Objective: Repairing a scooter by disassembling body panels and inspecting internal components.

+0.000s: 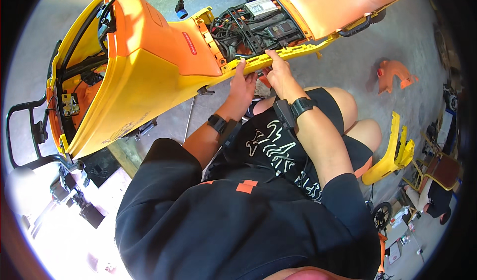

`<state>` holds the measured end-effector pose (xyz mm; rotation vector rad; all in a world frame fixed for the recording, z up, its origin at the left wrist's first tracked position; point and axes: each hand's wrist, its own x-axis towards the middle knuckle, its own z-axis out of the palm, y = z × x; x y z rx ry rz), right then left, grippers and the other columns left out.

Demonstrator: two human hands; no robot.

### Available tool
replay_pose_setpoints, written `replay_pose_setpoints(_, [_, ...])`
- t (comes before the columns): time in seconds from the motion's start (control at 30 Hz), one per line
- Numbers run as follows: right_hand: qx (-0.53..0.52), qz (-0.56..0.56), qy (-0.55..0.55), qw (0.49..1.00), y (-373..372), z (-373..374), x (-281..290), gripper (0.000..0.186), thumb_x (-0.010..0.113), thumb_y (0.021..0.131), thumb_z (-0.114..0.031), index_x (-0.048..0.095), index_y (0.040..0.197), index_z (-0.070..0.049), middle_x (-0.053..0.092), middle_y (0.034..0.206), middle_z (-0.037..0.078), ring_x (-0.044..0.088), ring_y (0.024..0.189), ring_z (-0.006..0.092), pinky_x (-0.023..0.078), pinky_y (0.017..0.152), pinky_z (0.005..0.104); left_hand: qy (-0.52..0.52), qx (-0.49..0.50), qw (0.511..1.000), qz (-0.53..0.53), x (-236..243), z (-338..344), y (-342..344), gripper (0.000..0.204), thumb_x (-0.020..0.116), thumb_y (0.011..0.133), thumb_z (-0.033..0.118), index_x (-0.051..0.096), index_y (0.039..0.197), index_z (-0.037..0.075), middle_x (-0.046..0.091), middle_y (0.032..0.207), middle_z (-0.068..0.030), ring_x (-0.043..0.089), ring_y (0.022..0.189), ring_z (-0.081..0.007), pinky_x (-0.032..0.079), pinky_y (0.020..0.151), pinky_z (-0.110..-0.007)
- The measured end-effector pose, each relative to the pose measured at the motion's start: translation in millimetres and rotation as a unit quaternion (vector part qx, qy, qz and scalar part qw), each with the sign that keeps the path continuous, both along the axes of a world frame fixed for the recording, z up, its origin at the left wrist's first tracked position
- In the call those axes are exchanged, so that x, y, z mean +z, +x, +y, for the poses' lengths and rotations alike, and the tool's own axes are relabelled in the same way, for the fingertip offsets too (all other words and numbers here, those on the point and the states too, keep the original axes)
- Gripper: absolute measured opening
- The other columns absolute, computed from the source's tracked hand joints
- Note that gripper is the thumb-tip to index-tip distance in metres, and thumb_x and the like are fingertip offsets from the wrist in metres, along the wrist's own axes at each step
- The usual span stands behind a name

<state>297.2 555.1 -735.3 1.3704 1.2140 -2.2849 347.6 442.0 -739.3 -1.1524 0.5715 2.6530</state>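
Grey floor [343, 74] behind everything. Right of frame: orange curved piece [392, 72] lying on floor, red patch at its left end. Lower right: yellow forked piece [381, 172], near it brown-seated chair [443, 170] with yellowish frame. Close by, person in black [439, 200]. Below, black wheel [381, 215], small clutter beside it. Lower left: dark objects [91, 214], kind unclear, against bright glare.

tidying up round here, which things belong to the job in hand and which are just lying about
Seemingly in the job:
yellow side panel, left hand and right hand at its edge
exposed wiring beside it

Seemingly just lying about:
orange curved part
loose yellow piece
spoked wheel
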Motion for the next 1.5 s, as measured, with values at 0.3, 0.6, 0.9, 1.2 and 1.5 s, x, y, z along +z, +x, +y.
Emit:
replay_pose_setpoints(0.3, [0.035, 0.017, 0.017, 0.999, -6, 2, -2, 0.028, 0.075, 0.071, -0.021, 0.060, 0.091, -0.008, 0.059, 0.083, 0.006, 0.055, 0.072, 0.0183, 0.041, 0.063, 0.0351, -0.017, 0.006, 1.000, 0.018, -3, 7, 5, 0.042, 0.067, 0.087, 0.032, 0.049, 0.116, 0.007, 0.054, 0.115, -0.0094, 0.051, 0.113, -0.0217, 0.040, 0.102, -0.036])
replay_pose_setpoints(0.6, [0.023, 0.030, -0.022, 0.999, -5, 5, 2, 0.034, 0.077, 0.081, -0.028, 0.059, 0.101, -0.008, 0.062, 0.092, 0.005, 0.057, 0.082, 0.0189, 0.044, 0.071, 0.0356, -0.033, 0.001, 0.999, 0.005, -2, 9, -2, 0.044, 0.065, 0.088, 0.040, 0.051, 0.114, 0.009, 0.055, 0.111, -0.0073, 0.053, 0.107, -0.0200, 0.042, 0.096, -0.034])
replay_pose_setpoints(0.9, [-0.059, 0.018, -0.036, 0.997, -10, 5, -11, 0.055, 0.081, 0.076, -0.025, 0.048, 0.117, -0.012, 0.059, 0.102, 0.007, 0.056, 0.087, 0.0208, 0.044, 0.069, 0.0333, -0.064, -0.026, 0.997, -0.034, 6, 10, -12, 0.045, 0.067, 0.085, 0.044, 0.052, 0.113, 0.012, 0.055, 0.109, -0.0070, 0.053, 0.103, -0.0224, 0.042, 0.090, -0.040])
replay_pose_setpoints(1.2, [-0.002, -0.004, 0.012, 1.000, -11, 8, -7, 0.050, 0.079, 0.076, -0.040, 0.054, 0.109, -0.012, 0.055, 0.098, 0.007, 0.050, 0.084, 0.0213, 0.042, 0.065, 0.0358, 0.002, -0.082, 0.996, 0.024, 9, 1, -11, 0.042, 0.067, 0.085, 0.040, 0.052, 0.113, 0.013, 0.055, 0.111, -0.0082, 0.052, 0.105, -0.0221, 0.041, 0.094, -0.040])
replay_pose_setpoints(1.5, [0.035, 0.006, -0.031, 0.999, -19, 14, -14, 0.046, 0.080, 0.077, -0.032, 0.054, 0.110, -0.012, 0.058, 0.095, 0.005, 0.055, 0.081, 0.0189, 0.042, 0.062, 0.0325, 0.004, 0.011, 1.000, 0.015, -12, 25, -9, 0.048, 0.068, 0.085, 0.042, 0.047, 0.118, 0.015, 0.050, 0.119, -0.0050, 0.046, 0.117, -0.0200, 0.031, 0.107, -0.039])
